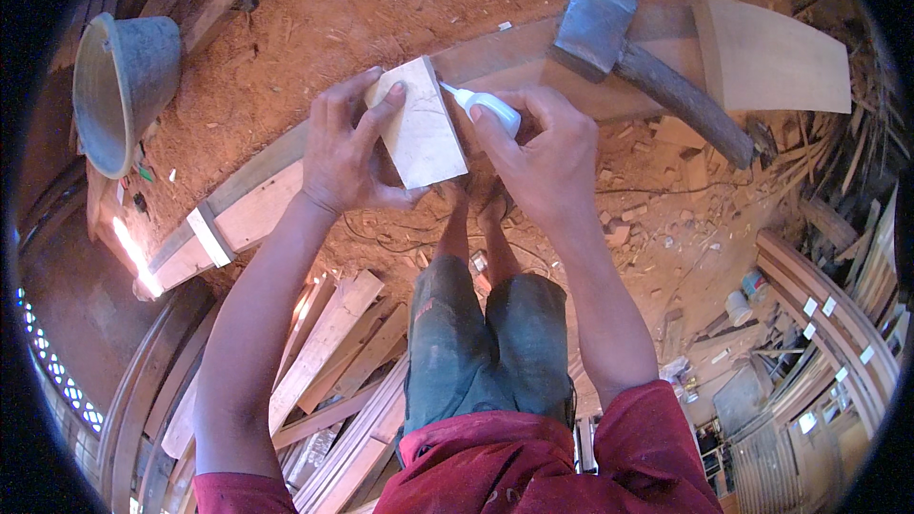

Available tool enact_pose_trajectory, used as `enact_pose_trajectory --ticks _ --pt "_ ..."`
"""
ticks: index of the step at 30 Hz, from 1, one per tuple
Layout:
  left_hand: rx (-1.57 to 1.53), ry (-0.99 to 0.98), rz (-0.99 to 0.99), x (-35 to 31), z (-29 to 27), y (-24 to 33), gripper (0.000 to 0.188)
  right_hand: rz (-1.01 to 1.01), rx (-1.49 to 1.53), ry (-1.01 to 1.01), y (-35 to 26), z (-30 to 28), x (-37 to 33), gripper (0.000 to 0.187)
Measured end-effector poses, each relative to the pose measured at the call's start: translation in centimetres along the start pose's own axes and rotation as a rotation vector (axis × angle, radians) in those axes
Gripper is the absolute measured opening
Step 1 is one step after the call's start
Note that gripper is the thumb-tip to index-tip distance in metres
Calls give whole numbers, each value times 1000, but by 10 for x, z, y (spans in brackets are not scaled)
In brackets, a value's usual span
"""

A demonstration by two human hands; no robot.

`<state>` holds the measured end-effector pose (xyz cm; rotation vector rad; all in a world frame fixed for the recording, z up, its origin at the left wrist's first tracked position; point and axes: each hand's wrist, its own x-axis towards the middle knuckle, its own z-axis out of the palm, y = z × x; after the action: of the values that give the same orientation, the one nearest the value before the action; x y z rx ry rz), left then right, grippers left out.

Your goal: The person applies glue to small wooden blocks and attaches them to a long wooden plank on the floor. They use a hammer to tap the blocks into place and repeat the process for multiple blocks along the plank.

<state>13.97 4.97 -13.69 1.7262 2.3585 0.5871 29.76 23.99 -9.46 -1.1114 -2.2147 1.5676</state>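
Note:
A pale wooden block (420, 128) is held up in front of me, its broad face turned upward. My left hand (345, 138) grips its left side, the thumb on the face and other fingers partly hidden behind it. In my right hand (543, 148) is a small white squeeze bottle (493, 111) with a narrow nozzle. The nozzle tip points at the block's upper right edge, very near it; I cannot tell whether they touch. Beyond my hands a long wooden beam (481, 55) crosses the view.
A mallet (600, 24) with a heavy head and dark handle lies across the beam. A curved pale board (776, 55) rests at its right end. On the left a grey bucket (157, 57) lies tipped. Stacked planks (324, 347) and curved timbers (828, 300) flank my legs; wood scraps litter the ground.

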Motion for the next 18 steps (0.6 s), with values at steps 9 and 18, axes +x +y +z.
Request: enact_pose_trajectory --ticks 9,18 --pt "-1 -16 -9 0 -2 1 114 -38 -48 -15 1 -4 -2 27" --pt "-13 -9 -6 -2 0 -1 114 -40 -12 -8 1 -3 -3 23"
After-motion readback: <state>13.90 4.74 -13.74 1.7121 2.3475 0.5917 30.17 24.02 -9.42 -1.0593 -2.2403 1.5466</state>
